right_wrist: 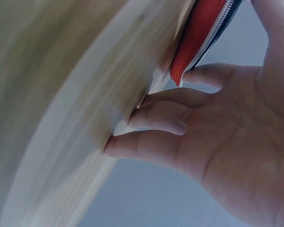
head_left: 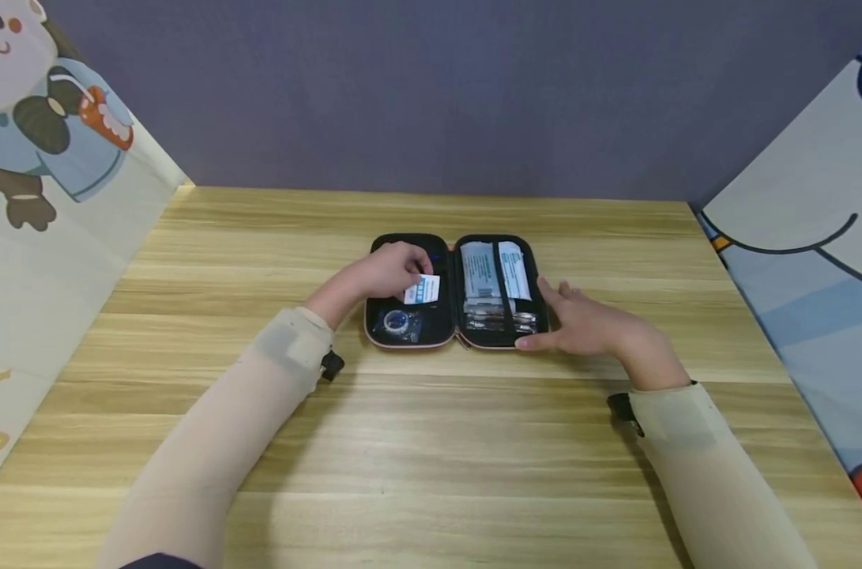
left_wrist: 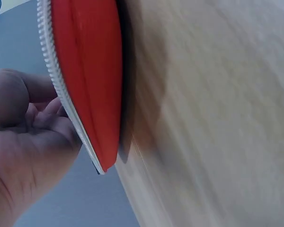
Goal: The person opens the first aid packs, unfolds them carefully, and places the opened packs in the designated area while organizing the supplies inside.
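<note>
A zippered case (head_left: 446, 338) lies unfolded on the table, black inside and red outside. Over its left half my left hand (head_left: 395, 269) pinches a small flat white-and-blue packet (head_left: 422, 289) by its upper left edge. In the left wrist view, the case's red side (left_wrist: 97, 85) hides the fingertips of the left hand (left_wrist: 28, 137). My right hand (head_left: 587, 322) is at the case's right edge, fingers spread. The right wrist view shows one finger of the right hand (right_wrist: 227, 137) against the zipper rim (right_wrist: 206, 42), with other fingertips on the table.
In the case's left half is a clear bag with a white ring-shaped roll (head_left: 396, 321). Wrapped packs (head_left: 479, 269) sit under a black strap (head_left: 502, 276) in the right half. A grey-blue panel (head_left: 431, 95) borders the wooden table (head_left: 431, 458) at the back, printed walls at the sides.
</note>
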A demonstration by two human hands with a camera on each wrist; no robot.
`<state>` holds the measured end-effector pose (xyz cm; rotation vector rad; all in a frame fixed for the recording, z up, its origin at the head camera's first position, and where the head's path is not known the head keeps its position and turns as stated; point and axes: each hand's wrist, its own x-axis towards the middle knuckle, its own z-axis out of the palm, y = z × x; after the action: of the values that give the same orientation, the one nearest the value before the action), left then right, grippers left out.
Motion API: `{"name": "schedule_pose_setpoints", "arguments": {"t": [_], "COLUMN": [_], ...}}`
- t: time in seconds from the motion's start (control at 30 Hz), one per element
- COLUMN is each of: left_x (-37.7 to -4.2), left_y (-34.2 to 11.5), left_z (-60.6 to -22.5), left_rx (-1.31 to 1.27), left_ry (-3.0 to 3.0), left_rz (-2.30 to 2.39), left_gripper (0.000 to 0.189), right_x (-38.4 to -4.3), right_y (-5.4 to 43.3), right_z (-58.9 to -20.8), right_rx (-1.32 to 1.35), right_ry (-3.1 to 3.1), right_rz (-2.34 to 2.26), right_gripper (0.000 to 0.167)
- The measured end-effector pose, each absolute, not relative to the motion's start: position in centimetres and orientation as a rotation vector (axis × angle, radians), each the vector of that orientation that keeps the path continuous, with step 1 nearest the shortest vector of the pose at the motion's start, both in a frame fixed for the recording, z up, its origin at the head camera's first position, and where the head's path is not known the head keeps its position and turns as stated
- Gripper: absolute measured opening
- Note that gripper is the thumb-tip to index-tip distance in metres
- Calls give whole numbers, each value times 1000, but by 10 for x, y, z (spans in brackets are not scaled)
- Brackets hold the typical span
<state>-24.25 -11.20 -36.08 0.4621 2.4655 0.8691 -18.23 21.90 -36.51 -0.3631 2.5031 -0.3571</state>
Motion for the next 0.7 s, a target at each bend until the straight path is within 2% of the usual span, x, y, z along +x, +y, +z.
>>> {"name": "schedule_pose_setpoints", "arguments": {"t": [0.2, 0.37, 0.5, 0.7], "left_x": [-242, -239, -237, -236], "left_y": [-106, -103, -102, -102], "left_z": [-366, -368, -366, -360], "left_rx": [374, 409, 492, 629], "left_ry": [2434, 2374, 2422, 2503], "left_rz": [1018, 998, 892, 717], "left_gripper": [31, 38, 35, 17], "right_x": [-182, -182, -181, -181], "right_y": [219, 219, 219, 219], "right_z": [-366, -366, -365, -364], "right_rx": [-370, -366, -363, -368], "right_ry": [2503, 2501, 2501, 2504], "right_rz": [-356, -361, -367, -362], "right_gripper": [137, 137, 137, 136]}}
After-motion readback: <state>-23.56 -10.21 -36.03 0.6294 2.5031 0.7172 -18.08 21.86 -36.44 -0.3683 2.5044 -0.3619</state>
